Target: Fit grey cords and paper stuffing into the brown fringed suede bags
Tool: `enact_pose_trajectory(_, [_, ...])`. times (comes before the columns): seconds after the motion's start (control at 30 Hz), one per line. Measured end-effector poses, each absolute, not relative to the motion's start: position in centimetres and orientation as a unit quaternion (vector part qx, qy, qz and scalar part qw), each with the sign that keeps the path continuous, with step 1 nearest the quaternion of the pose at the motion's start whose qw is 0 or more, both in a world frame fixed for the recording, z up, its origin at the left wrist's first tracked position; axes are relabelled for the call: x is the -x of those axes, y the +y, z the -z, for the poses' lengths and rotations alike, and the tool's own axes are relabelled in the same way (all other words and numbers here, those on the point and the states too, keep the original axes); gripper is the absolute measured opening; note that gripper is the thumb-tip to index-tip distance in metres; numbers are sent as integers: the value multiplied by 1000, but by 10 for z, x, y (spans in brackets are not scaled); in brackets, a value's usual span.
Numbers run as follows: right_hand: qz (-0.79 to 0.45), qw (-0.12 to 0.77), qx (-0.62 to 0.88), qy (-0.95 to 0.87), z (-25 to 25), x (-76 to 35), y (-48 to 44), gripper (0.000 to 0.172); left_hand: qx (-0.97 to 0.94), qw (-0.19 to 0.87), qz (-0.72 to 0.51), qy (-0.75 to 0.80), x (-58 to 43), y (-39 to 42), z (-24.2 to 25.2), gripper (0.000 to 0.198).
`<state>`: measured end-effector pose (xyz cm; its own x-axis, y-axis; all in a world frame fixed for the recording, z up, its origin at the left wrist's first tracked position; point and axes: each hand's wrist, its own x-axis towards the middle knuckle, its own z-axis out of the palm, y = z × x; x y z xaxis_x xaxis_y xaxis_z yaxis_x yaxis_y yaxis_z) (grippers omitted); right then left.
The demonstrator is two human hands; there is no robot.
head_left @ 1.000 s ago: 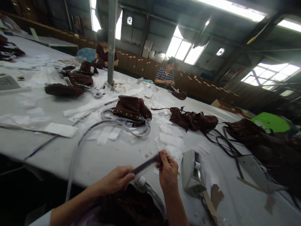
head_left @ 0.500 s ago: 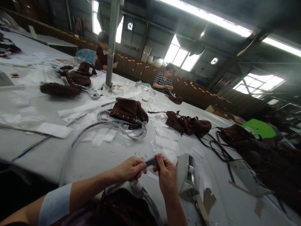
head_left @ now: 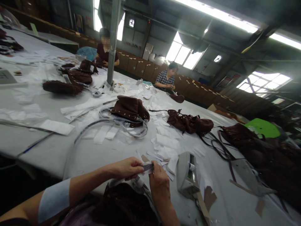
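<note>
Between my two hands a short piece of strap in a pale, see-through wrap [head_left: 147, 167] is stretched. My left hand [head_left: 129, 167] is closed on its left part, thumb on top. My right hand [head_left: 160, 179] pinches the other end. Just below them, close to my body, is a dark brown bag [head_left: 128, 204] with its wrapped strap running up around it. Right of my right hand stands a grey tape dispenser [head_left: 187, 175]. The bag's lower part is out of view.
A brown drawstring bag [head_left: 129, 110] lies ahead amid clear-wrapped straps. More brown bags [head_left: 190, 121] and a dark pile [head_left: 265, 160] lie to the right. White paper pieces [head_left: 166, 141] litter the table. A metal post [head_left: 113, 47] rises behind; two people [head_left: 166, 78] work across the table.
My right hand has moved left and slightly down, closer to my left hand. The wrapped strap between them has shifted with it. The view has tilted slightly.
</note>
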<state>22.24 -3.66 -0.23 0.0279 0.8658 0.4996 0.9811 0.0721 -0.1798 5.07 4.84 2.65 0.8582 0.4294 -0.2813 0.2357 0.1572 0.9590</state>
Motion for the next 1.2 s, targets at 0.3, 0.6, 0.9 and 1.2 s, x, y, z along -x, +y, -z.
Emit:
enact_pose_trajectory(0.3, [-317,485,723,-376,8,-188,-35,30,-762,540,-153,323,-27,49,5,32])
enact_pose_trajectory(0.6, [-462,636,595,-168,10,-165,-30,45,-761,552,-145,308,-32,52,17,33])
enact_pose_trajectory(0.9, [-554,642,520,-100,4,-159,-33,27,-627,686,-242,278,-33,44,18,39])
enact_pose_trajectory(1.2, [-612,626,473,-99,17,-157,-39,21,-622,701,-260,234,-34,40,9,36])
